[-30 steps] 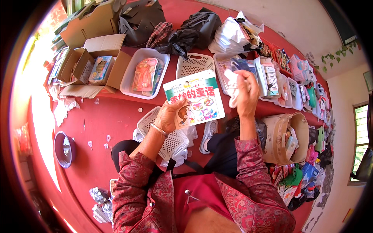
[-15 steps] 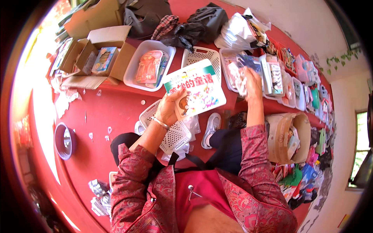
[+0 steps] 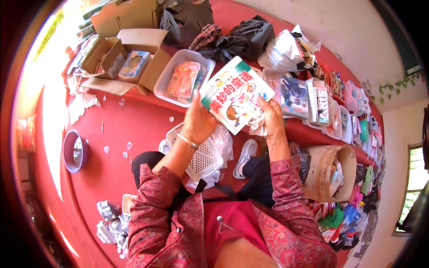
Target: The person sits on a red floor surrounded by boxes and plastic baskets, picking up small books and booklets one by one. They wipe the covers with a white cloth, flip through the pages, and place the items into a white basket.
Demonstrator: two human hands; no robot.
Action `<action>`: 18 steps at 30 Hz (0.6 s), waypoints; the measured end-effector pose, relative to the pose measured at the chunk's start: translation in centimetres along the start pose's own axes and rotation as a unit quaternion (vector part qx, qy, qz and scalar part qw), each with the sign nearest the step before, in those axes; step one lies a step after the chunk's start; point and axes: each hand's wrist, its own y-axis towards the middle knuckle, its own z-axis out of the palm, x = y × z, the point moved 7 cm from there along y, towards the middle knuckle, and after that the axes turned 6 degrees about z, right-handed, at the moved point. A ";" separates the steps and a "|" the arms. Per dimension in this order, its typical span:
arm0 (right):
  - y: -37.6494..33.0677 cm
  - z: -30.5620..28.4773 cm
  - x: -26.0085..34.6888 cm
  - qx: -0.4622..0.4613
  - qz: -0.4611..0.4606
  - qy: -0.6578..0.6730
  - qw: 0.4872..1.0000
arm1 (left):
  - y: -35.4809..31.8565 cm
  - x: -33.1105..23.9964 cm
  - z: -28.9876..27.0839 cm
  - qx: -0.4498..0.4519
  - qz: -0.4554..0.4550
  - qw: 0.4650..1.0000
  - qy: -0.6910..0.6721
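A children's picture book [image 3: 239, 96] with a white and green cover is held up, tilted, in front of me between both hands. My left hand [image 3: 199, 119] is closed on its lower left edge, the fingers partly hidden behind it. On the right edge, my right hand [image 3: 272, 117] grips with its thumb on the cover. A crumpled white cloth [image 3: 258, 126] is bunched in that same right hand, against the book's lower right corner. Beneath my left forearm lies a white perforated basket [image 3: 203, 161], with clear plastic bags [image 3: 222, 143] beside it.
Along a red ledge stand an open cardboard box [image 3: 154, 67], a white tub [image 3: 166, 94] with packaged toys, and several goods bins. A dark video-style case [image 3: 295, 96] lies at right. A tall carton [image 3: 328, 172] stands right of my knee; a purple basin [image 3: 75, 152] at left.
My right hand has come left with the white cloth onto the book's right edge. The book has tilted clockwise, and my left thumb has left its cover. The view has shifted slightly.
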 end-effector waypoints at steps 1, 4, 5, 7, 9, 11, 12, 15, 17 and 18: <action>0.0 -0.4 0.5 -0.006 -0.008 -0.011 1.000 | 0.0 -0.9 0.8 0.033 -0.004 0.999 0.014; -0.1 -1.0 1.2 0.012 0.005 -0.027 1.000 | 1.3 -3.1 -1.8 0.043 -0.032 0.994 0.093; -0.5 -1.4 1.1 0.015 0.019 -0.047 0.999 | 1.1 -3.3 -1.2 0.039 -0.046 0.992 0.107; -1.1 -1.1 0.9 0.026 0.035 -0.040 0.998 | 0.8 -2.2 -0.2 0.040 -0.088 0.984 0.149; -1.3 -0.7 0.3 0.054 0.060 -0.059 0.995 | 0.1 -0.6 0.8 0.085 -0.131 0.976 0.150; -1.0 -0.9 -0.4 0.020 0.073 -0.034 0.997 | -0.7 0.5 -0.4 -0.012 -0.179 0.964 0.194; -1.0 -0.9 -0.8 0.002 0.078 -0.022 0.997 | -0.6 0.8 -0.6 0.012 -0.157 0.962 0.222; -1.3 -1.0 -0.7 -0.033 0.075 -0.036 0.996 | -0.7 1.0 -0.1 0.022 -0.134 0.951 0.279; -1.4 -0.9 -0.9 -0.017 0.080 -0.040 0.996 | -1.0 0.9 0.4 0.017 -0.135 0.952 0.275; -1.4 -0.7 -0.9 -0.012 0.083 -0.039 0.996 | -1.0 0.8 0.6 0.015 -0.128 0.952 0.277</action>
